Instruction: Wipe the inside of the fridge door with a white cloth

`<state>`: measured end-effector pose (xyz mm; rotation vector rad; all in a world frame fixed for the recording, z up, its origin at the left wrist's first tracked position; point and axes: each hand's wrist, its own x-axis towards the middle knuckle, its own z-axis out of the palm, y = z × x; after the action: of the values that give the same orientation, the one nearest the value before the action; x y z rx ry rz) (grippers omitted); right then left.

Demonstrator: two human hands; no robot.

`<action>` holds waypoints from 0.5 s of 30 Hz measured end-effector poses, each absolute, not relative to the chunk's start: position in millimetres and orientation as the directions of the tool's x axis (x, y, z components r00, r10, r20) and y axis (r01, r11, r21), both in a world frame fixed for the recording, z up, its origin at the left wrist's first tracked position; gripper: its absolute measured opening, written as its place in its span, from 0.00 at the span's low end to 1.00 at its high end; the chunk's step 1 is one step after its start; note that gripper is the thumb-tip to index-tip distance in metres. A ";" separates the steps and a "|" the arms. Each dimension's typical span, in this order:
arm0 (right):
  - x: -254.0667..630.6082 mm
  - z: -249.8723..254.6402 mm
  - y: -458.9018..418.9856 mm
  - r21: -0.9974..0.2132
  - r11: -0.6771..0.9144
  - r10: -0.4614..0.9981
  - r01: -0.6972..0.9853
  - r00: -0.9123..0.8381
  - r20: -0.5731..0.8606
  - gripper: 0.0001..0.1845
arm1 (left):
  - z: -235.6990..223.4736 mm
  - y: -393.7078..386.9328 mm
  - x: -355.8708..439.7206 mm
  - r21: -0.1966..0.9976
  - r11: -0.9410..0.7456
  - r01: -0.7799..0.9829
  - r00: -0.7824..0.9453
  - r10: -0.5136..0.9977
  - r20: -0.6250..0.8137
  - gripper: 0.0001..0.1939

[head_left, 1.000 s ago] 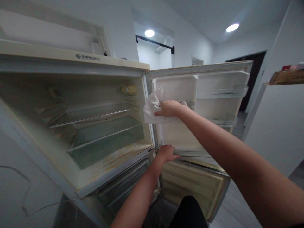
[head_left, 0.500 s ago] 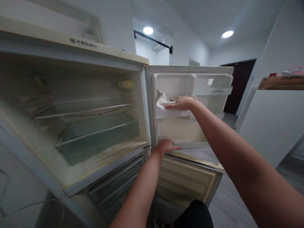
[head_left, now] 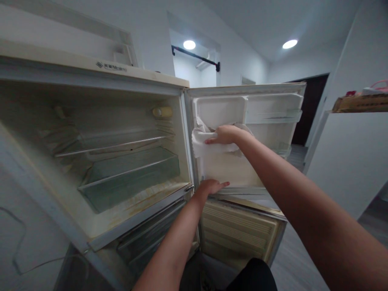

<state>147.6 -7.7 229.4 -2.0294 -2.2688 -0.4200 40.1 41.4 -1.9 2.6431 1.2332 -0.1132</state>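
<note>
A white cloth [head_left: 201, 141] is bunched under my right hand [head_left: 224, 134], which presses it against the inner face of the open upper fridge door [head_left: 222, 167]. Part of the cloth hangs loose to the left of the fingers. Lower down, my left hand [head_left: 212, 186] is at the hinge-side end of the door's bottom rack [head_left: 242, 191]. One digit stretches out to the right along the rack, and the other fingers curl out of sight over it.
To the left is the open fridge compartment with a glass shelf [head_left: 115, 146], a clear drawer [head_left: 133, 173] and yellowish stains on its floor. Below, the lower door [head_left: 239, 232] stands open too. A white cabinet [head_left: 348, 161] bears a cardboard box [head_left: 360, 102] at right.
My right hand and the cloth have shifted slightly left and down on the door. The left hand stays at the bottom rack. The view has tilted a little.
</note>
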 end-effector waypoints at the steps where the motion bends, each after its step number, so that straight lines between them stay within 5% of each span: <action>1: 147.0 229.2 -6.5 0.160 0.107 0.961 0.981 -0.144 0.237 0.45 | -1.5 40.7 40.3 0.162 -0.623 0.765 0.644 0.747 -0.164 0.56; 6: 145.4 227.6 -3.1 0.167 0.203 0.926 0.965 -0.244 0.287 0.34 | -1.4 40.0 43.6 0.147 -0.607 0.781 0.624 0.763 -0.167 0.55; 15: 149.1 230.5 3.6 0.125 0.117 0.948 0.985 -0.148 0.281 0.44 | -4.0 41.4 47.0 0.143 -0.599 0.788 0.616 0.769 -0.170 0.55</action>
<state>149.1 3.6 230.5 -1.9592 -2.2451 -0.4257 47.0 41.4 -4.0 2.6363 1.2873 -0.1331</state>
